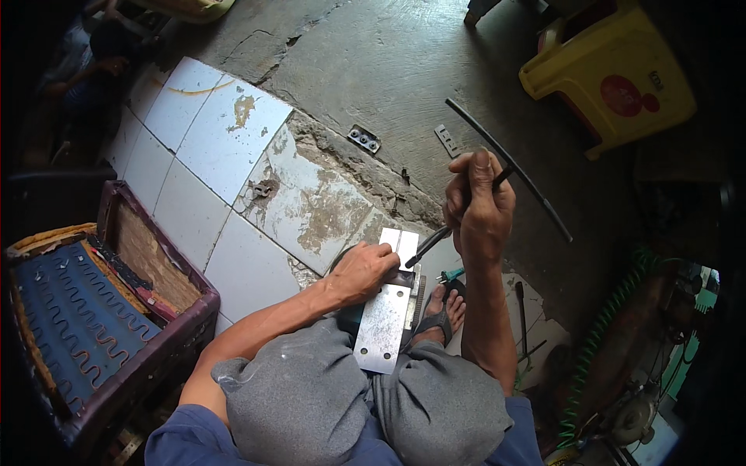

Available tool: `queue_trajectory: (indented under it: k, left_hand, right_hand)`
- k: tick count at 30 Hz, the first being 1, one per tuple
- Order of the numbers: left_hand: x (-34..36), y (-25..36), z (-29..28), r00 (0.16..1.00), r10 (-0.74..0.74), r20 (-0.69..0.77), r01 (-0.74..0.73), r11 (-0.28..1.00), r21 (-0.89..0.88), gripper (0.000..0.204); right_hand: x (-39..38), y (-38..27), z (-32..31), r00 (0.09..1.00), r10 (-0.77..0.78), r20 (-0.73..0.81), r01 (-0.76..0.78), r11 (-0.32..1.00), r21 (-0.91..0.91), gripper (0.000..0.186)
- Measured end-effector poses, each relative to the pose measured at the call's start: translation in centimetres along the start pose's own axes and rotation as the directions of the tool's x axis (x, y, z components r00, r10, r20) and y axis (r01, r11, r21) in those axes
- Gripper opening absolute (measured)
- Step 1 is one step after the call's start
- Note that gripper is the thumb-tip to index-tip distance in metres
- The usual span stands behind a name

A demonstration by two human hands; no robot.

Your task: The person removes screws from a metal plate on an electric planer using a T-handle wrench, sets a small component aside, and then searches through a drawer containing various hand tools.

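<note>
In my right hand (482, 206), closed around its shaft, is a dark T-handle wrench (544, 202). Its long crossbar sticks out above the fist, and the shaft slants down to the left, its tip at a bright metal plate (381, 322) with holes. The plate lies lengthwise above my knees, with a second, shorter metal piece (398, 239) at its far end. My left hand (364, 273) is closed on the plate's left edge by the wrench tip; its fingertips partly hide the spot. Under the plate, a machine part is mostly covered.
Ahead on the floor lie a small metal block with three round holes (363, 139) and a slotted plate (447, 141). A yellow plastic stool (622, 85) stands at the far right, a broken seat frame (163, 248) at left. A green coiled hose (583, 357) hangs at right. The tiles are cracked.
</note>
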State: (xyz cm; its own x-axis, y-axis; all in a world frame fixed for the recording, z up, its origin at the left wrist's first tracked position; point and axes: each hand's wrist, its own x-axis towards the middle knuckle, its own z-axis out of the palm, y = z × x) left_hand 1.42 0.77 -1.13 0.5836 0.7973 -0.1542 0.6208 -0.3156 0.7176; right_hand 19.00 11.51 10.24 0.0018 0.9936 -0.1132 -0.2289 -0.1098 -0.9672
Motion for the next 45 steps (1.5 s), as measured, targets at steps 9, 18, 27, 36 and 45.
queue_trajectory:
  k: [9,18,27,36,45]
  left_hand:
    - [-1.4,0.5,0.8,0.985,0.066,-0.157,-0.074,0.996,-0.045,0.015]
    - [-1.4,1.2,-0.5,0.997,-0.052,0.052,0.062,0.972,-0.226,0.015]
    - [0.0,-0.6,0.0,0.985,0.158,0.063,-0.163,0.982,0.091,0.016]
    - [0.2,0.4,1.7,0.994,0.109,-0.01,-0.097,0.924,0.369,0.013]
    - [1.0,0.5,-1.1,0.99,0.06,0.13,-0.096,0.954,0.285,0.028]
  right_hand:
    - [0.1,-0.2,-1.0,0.997,-0.005,-0.076,0.006,1.0,0.019,0.039]
    - [0.1,-0.5,-1.0,0.995,-0.004,-0.103,0.007,1.0,0.025,0.039]
    - [-0.1,-0.4,-1.3,0.997,0.002,-0.077,0.001,0.999,0.04,0.038]
    - [-0.3,0.1,-0.9,0.999,-0.012,-0.044,0.013,1.0,0.014,0.037]
    - [-0.2,-0.1,-0.9,0.999,-0.031,-0.017,0.031,1.0,0.006,0.038]
